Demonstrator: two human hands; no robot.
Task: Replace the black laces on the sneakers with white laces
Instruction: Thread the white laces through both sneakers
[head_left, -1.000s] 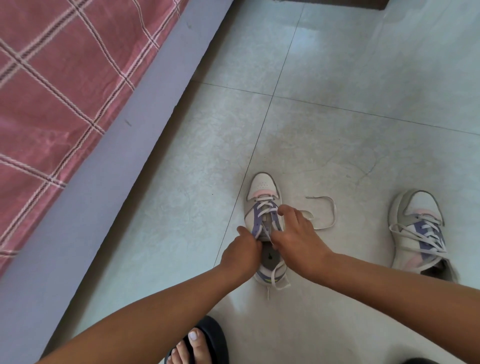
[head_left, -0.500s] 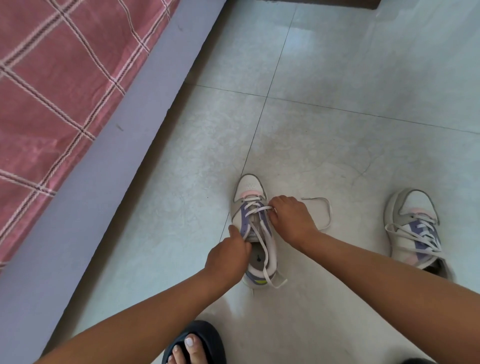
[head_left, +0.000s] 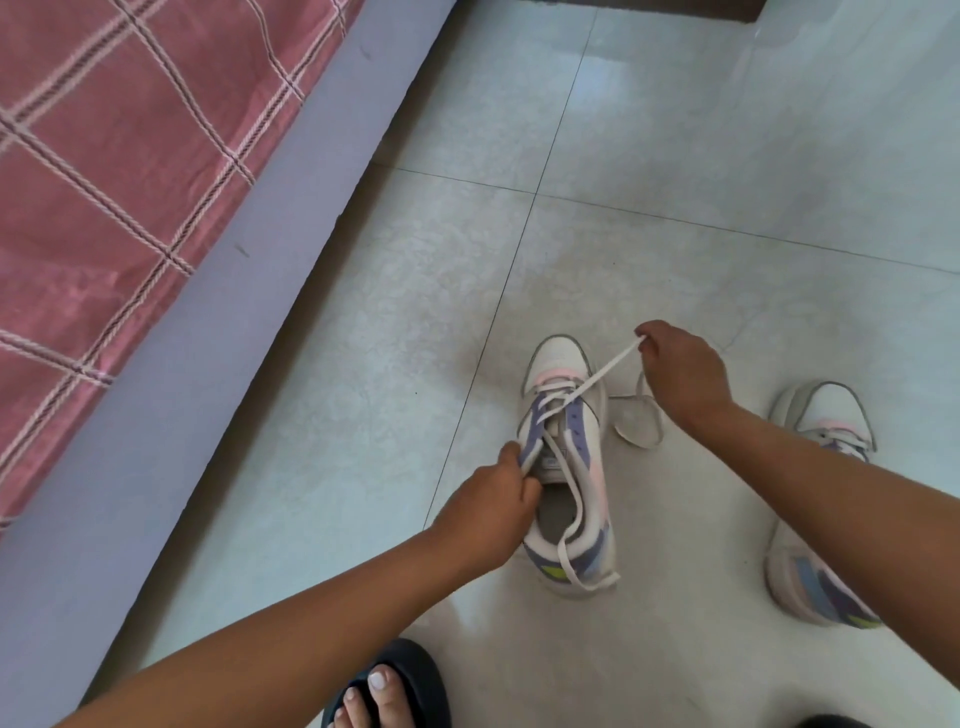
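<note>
My left hand (head_left: 485, 512) grips sneaker (head_left: 566, 462) at eyelet flap | my right hand (head_left: 678, 371) pinches white lace (head_left: 605, 374), drawn taut | sneaker on floor (head_left: 363, 364), second sneaker (head_left: 815, 499) well right

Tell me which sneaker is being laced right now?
The left sneaker, beside the floor seam: left hand holds its side, right hand pulls its white lace. The right sneaker lies untouched.
</note>
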